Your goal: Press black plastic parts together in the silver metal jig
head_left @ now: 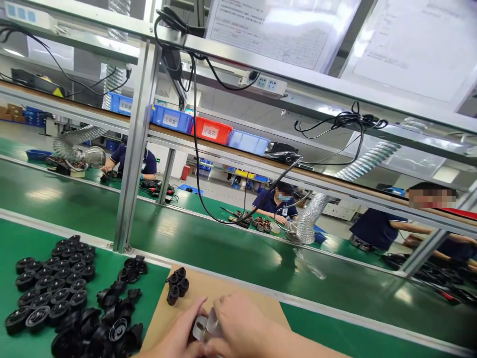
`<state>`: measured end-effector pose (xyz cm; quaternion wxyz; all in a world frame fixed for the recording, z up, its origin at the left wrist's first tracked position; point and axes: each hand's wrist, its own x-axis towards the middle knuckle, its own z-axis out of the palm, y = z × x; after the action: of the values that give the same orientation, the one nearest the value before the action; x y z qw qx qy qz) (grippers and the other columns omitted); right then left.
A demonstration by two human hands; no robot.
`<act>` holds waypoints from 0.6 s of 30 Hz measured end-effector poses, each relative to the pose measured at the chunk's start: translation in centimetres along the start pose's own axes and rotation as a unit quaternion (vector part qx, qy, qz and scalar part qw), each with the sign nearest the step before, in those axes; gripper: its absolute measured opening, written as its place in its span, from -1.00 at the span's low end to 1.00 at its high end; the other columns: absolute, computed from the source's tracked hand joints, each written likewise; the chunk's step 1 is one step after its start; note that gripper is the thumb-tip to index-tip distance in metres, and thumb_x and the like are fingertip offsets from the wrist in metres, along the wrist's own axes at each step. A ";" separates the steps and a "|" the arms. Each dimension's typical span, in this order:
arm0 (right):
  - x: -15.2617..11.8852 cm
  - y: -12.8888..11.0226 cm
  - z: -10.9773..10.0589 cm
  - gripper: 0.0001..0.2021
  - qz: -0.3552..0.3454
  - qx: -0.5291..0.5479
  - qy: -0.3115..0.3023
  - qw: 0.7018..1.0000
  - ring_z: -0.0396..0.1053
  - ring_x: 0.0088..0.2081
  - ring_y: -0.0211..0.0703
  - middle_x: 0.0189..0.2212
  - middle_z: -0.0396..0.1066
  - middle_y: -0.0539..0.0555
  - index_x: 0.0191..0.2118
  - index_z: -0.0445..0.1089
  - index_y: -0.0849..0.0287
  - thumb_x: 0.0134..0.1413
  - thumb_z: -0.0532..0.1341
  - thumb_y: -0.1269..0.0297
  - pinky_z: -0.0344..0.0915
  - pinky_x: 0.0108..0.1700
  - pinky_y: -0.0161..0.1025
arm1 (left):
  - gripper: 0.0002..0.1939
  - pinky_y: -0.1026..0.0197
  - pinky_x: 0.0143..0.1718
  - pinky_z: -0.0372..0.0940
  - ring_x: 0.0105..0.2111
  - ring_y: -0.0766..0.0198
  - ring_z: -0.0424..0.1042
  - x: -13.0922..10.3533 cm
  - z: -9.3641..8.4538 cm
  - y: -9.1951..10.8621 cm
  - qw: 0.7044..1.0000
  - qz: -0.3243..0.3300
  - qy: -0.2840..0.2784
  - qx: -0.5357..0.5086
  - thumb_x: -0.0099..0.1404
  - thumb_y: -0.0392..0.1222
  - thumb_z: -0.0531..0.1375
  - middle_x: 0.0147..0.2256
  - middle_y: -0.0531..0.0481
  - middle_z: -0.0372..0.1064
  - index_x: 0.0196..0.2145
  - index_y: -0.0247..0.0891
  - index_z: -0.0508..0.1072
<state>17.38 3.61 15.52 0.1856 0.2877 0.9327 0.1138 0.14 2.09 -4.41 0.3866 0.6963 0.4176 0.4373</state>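
Observation:
Low in the head view, my left hand is closed round a small silvery-grey piece with a dark slot in it. From the other side my right hand wraps its fingers over the same piece, hiding much of it. Both hands are over a sheet of brown cardboard on the green bench. Just beyond my left hand, a little cluster of black plastic parts lies on the cardboard.
To the left, rows of round black caps and a heap of curved black parts cover the green mat. A metal post rises behind them. Cables hang from the shelf carrying blue and red bins. Several people work beyond.

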 end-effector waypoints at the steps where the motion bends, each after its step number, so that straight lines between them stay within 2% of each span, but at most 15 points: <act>1: -0.3 0.7 0.2 -0.36 -0.048 -0.018 0.022 0.998 0.52 -0.30 0.16 -0.21 0.58 0.27 0.08 0.46 0.27 0.14 0.28 -0.22 0.30 -0.35 -0.09 | 0.01 -0.17 0.31 0.24 0.24 -0.20 0.34 0.0 -0.1 0.0 1.000 -0.002 -0.001 0.002 0.15 -0.21 0.37 0.30 -0.19 0.33 0.48 -0.02 0.05; 3: -0.5 2.2 0.6 -0.33 -0.149 -0.063 0.070 0.984 0.47 -0.29 0.10 -0.18 0.55 0.22 0.20 0.34 0.29 0.11 0.39 -0.05 0.25 -0.40 -0.10 | 0.07 -0.19 0.34 0.19 0.29 -0.22 0.28 -0.1 -0.2 0.4 1.000 -0.007 -0.001 0.002 0.09 -0.28 0.36 0.34 -0.18 0.28 0.49 -0.02 0.03; 5: -0.3 3.0 0.8 -0.43 -0.213 -0.096 0.086 0.968 0.43 -0.27 0.08 -0.20 0.53 0.20 0.16 0.35 0.32 0.12 0.40 0.13 0.22 -0.42 -0.10 | 0.11 -0.15 0.29 0.25 0.23 -0.17 0.35 0.0 -0.3 1.2 1.000 -0.017 0.002 -0.005 0.05 -0.35 0.32 0.29 -0.15 0.35 0.49 -0.03 0.00; 6: -0.1 3.1 0.8 -0.47 -0.225 -0.099 0.078 0.966 0.43 -0.26 0.08 -0.21 0.53 0.21 0.12 0.38 0.34 0.10 0.40 0.16 0.21 -0.42 -0.09 | 0.13 -0.11 0.24 0.30 0.17 -0.13 0.40 0.0 -0.2 1.8 1.000 -0.025 0.004 -0.010 0.02 -0.39 0.30 0.23 -0.13 0.41 0.50 -0.03 -0.01; 8: 0.5 2.3 0.4 -0.49 -0.207 -0.083 0.042 0.974 0.44 -0.28 0.10 -0.23 0.54 0.24 0.02 0.45 0.36 0.04 0.40 0.10 0.23 -0.39 -0.08 | 0.16 -0.05 0.13 0.37 0.03 -0.04 0.47 0.0 -0.2 2.8 0.999 -0.048 0.015 -0.011 -0.03 -0.45 0.24 0.12 -0.09 0.48 0.50 -0.06 -0.02; 12: 1.0 -0.4 -0.7 -0.52 -0.039 -0.015 -0.016 0.999 0.50 -0.38 0.20 -0.34 0.56 0.32 -0.23 0.54 0.29 0.16 0.21 -0.12 0.24 -0.38 -0.06 | 0.11 -0.01 0.06 0.37 -0.05 0.00 0.46 -0.1 0.0 3.6 0.998 -0.063 0.030 0.012 -0.02 -0.48 0.22 0.07 -0.08 0.50 0.48 -0.07 0.06; 14: 0.7 -0.9 -0.9 -0.45 0.012 0.009 -0.018 1.000 0.53 -0.37 0.22 -0.33 0.57 0.33 -0.24 0.54 0.27 0.22 0.12 -0.19 0.25 -0.37 -0.07 | 0.07 -0.02 0.10 0.35 -0.02 0.00 0.45 -0.2 -0.1 3.4 0.998 -0.050 0.027 0.006 0.04 -0.45 0.24 0.09 -0.08 0.49 0.48 -0.06 0.06; 16: 0.2 -0.2 -0.6 -0.39 0.003 0.011 -0.010 1.000 0.53 -0.33 0.21 -0.29 0.57 0.31 -0.12 0.52 0.28 0.17 0.19 -0.27 0.26 -0.36 -0.08 | 0.05 -0.05 0.17 0.32 0.04 -0.01 0.44 -0.4 -0.2 3.2 0.999 -0.042 0.023 -0.002 0.06 -0.44 0.24 0.14 -0.09 0.47 0.48 -0.05 0.05; 18: -0.4 1.3 -0.1 -0.30 -0.069 -0.016 0.014 0.997 0.51 -0.30 0.14 -0.22 0.57 0.24 0.10 0.42 0.27 0.08 0.33 -0.26 0.21 -0.39 -0.12 | 0.08 -0.08 0.24 0.28 0.13 -0.06 0.41 -0.5 -0.4 3.1 0.999 -0.042 0.021 -0.008 0.05 -0.43 0.25 0.21 -0.11 0.42 0.49 -0.05 0.03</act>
<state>18.34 4.41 16.12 0.1839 0.2182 0.9509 0.1194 0.42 0.59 -1.63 0.4015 0.6655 0.4511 0.4386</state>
